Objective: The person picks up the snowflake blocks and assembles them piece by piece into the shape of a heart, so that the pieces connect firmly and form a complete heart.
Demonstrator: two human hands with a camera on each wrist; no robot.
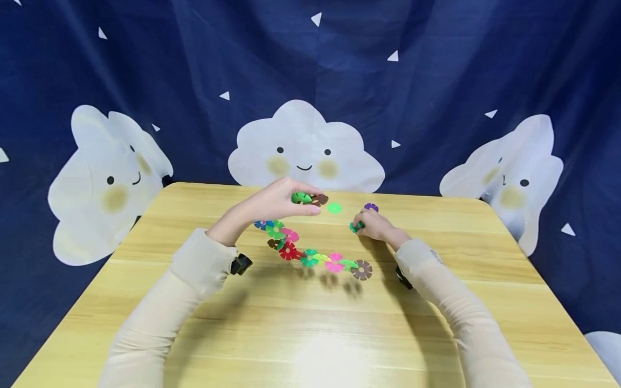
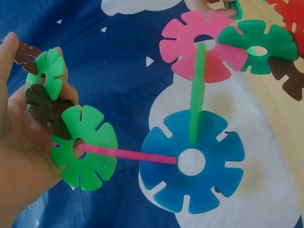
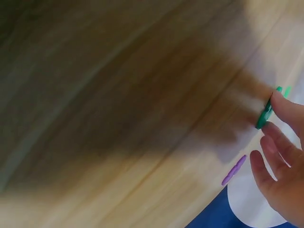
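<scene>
My left hand [image 1: 273, 203] is raised over the far part of the table, holding one end of a chain of slotted flower-shaped plastic discs. In the left wrist view a brown disc [image 2: 47, 111] and green discs lie against its fingers, and a pink disc seen edge-on leads to a blue disc [image 2: 161, 190]. The chain curves down toward me, past a red disc [image 1: 288, 250], to a brownish disc [image 1: 361, 270] at its free end. Farther right, my right hand [image 1: 377, 224] pinches a single teal-green flower disc [image 3: 268, 114] between thumb and fingertips.
A light green disc [image 1: 334, 208] lies on the wooden table [image 1: 310, 323] between the hands. A purple disc [image 1: 371, 207] lies just beyond the right hand. Behind the table's far edge hangs a dark blue curtain [image 1: 271, 59] with white clouds.
</scene>
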